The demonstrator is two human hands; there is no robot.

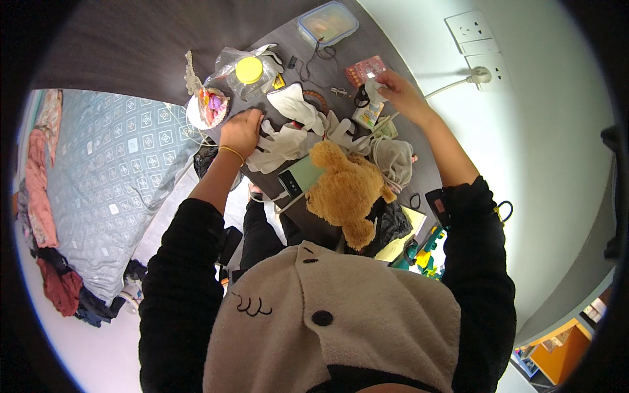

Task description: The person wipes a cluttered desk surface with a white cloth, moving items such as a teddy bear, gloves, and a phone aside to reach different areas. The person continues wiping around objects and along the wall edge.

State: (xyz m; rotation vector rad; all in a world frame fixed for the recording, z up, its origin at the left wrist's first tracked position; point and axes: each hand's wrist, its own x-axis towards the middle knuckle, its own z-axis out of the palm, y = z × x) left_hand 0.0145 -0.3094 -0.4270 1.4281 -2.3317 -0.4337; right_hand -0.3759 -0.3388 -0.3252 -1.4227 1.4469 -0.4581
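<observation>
My right hand [401,95] is raised at the far right of the dark table, thumb and fingers pinched on a crumpled whitish piece [375,90], thin like plastic or tissue. Below that piece lie a black looped item [362,97] and a small yellow-and-white packet [368,114]. A red-pink flat package [364,70] is just beyond it. At the table's left edge my left hand [242,133] rests with its fingers curled; whatever they may hold is hidden. White gloves [282,145] lie right beside it. A clear jar with a yellow lid [249,70] stands beyond.
Nearer me are a brown plush toy [347,190], a pale green phone [300,175] with a white cable, and a grey-white mesh pouch [392,164]. A lidded clear box [327,25] sits at the back. A plug [480,74] fills a wall socket; the bed [118,170] is left.
</observation>
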